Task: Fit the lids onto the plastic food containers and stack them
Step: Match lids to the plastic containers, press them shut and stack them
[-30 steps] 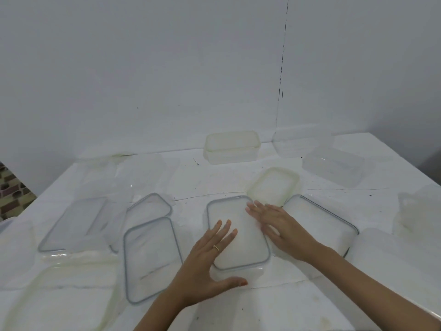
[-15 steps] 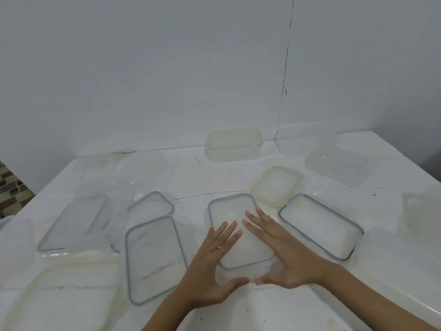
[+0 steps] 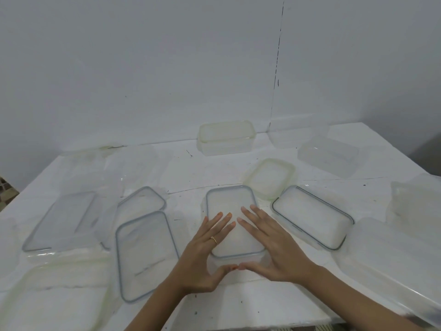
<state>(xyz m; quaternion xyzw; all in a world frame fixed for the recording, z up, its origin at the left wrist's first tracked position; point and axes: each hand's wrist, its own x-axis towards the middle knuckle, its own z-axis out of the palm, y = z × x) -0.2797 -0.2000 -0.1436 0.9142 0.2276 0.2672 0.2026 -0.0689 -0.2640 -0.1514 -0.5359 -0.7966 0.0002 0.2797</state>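
The left grip [image 3: 210, 244] and right grip [image 3: 269, 244] lay flat and spread on the lid [image 3: 232, 206], fingers straight, thumbs meeting at the near wall of the container [image 3: 250, 261] beneath it, mid-tabletop [image 3: 238, 295]. Pressing evenly along each edge in turn would likely seat it squarely; a lopsided push could leave a corner raised. A loose lid [image 3: 145, 254] lay just left, a second container [image 3: 312, 218] right
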